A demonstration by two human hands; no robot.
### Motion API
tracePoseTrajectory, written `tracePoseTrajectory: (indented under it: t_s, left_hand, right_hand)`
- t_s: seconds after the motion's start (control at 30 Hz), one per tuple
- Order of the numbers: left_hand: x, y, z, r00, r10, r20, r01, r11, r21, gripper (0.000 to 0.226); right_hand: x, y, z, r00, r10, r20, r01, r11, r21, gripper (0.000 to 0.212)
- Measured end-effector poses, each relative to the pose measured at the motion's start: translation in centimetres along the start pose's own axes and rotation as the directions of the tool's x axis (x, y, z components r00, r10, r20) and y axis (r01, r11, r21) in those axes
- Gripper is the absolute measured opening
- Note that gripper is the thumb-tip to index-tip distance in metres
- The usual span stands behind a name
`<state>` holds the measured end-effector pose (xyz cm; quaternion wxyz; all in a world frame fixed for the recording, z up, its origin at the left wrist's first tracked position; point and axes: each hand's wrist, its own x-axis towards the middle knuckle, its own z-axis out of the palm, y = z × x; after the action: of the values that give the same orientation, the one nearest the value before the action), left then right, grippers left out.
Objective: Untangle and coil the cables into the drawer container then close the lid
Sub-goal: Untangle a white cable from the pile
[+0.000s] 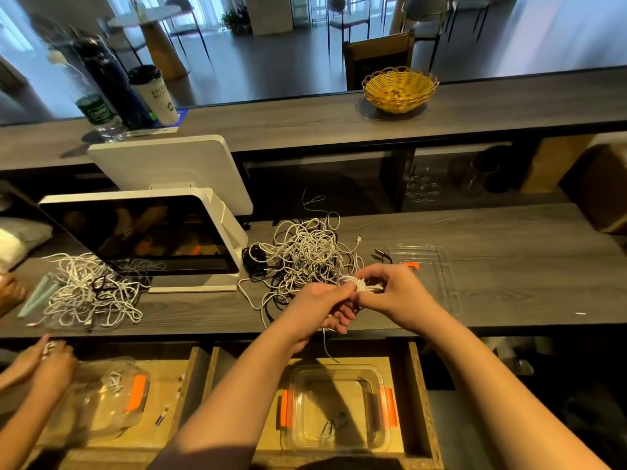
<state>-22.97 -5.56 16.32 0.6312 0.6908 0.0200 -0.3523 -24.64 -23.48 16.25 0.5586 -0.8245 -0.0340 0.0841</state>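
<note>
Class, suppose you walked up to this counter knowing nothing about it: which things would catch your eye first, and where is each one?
First, the two hands at the centre: the left hand and right hand grip a small white cable bundle above the counter edge. Just behind them sprawls a big tangled cable heap on the dark counter. Below, in the open drawer, sits a clear container with orange clasps, its lid lying on the counter to the right.

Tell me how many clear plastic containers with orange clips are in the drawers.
2. One container sits in the open drawer below the hands; another container sits in the left drawer, near another person's hands. More may be hidden.
</note>
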Motion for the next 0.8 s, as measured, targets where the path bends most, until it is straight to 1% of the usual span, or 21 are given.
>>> tracePoseTrajectory:
  t_s: [0.1,0.17,0.27,0.4,0.53,0.6,0.67,0.8]
  left_hand:
    - [0.3,-0.2,0.6,0.995,0.075,-0.061,-0.074,0.997,0.022,0.028]
    - [0.3,-0.1,0.9,0.989,0.118,-0.094,-0.117,0.993,0.015,0.026]
    - [0.1,0.2,1.3,0.982,0.153,-0.106,-0.159,0.986,-0.045,0.031]
    - [-0.1,0.4,1.6,0.983,0.152,-0.107,-0.175,0.95,-0.259,0.036]
    - [-0.5,0.6,1.8,0.984,0.161,-0.081,-0.18,0.879,-0.441,0.04]
    - [-0.6,0.4,1.9,0.983,0.178,-0.039,-0.172,0.841,-0.513,0.042]
    - [-0.9,0.4,1.9,0.982,0.187,-0.025,-0.169,0.81,-0.562,0.04]
    - [-1.3,-0.1,1.7,0.986,0.166,-0.017,-0.135,0.737,-0.662,0.034]
  right_hand:
    - [-0.2,0.1,0.2,0.996,-0.011,-0.086,0.012,1.0,0.02,0.03]
    - [-0.5,0.0,0.3,0.988,-0.003,-0.157,0.016,0.997,0.077,0.026]
    - [-0.7,-0.3,0.2,0.983,0.015,-0.18,0.018,0.984,0.177,0.018]
    - [-0.4,-0.9,-0.6,0.99,0.073,-0.12,-0.032,0.95,0.312,0.015]
    - [-0.5,-1.3,-1.5,0.982,0.182,0.056,-0.185,0.842,0.507,0.025]
    - [-0.6,-1.3,-1.8,0.972,0.189,0.142,-0.236,0.792,0.563,0.028]
    - [-0.5,-1.4,-1.8,0.963,0.182,0.197,-0.265,0.743,0.615,0.027]
    - [-0.4,-1.4,-0.9,0.958,0.16,0.24,-0.282,0.69,0.667,0.019]
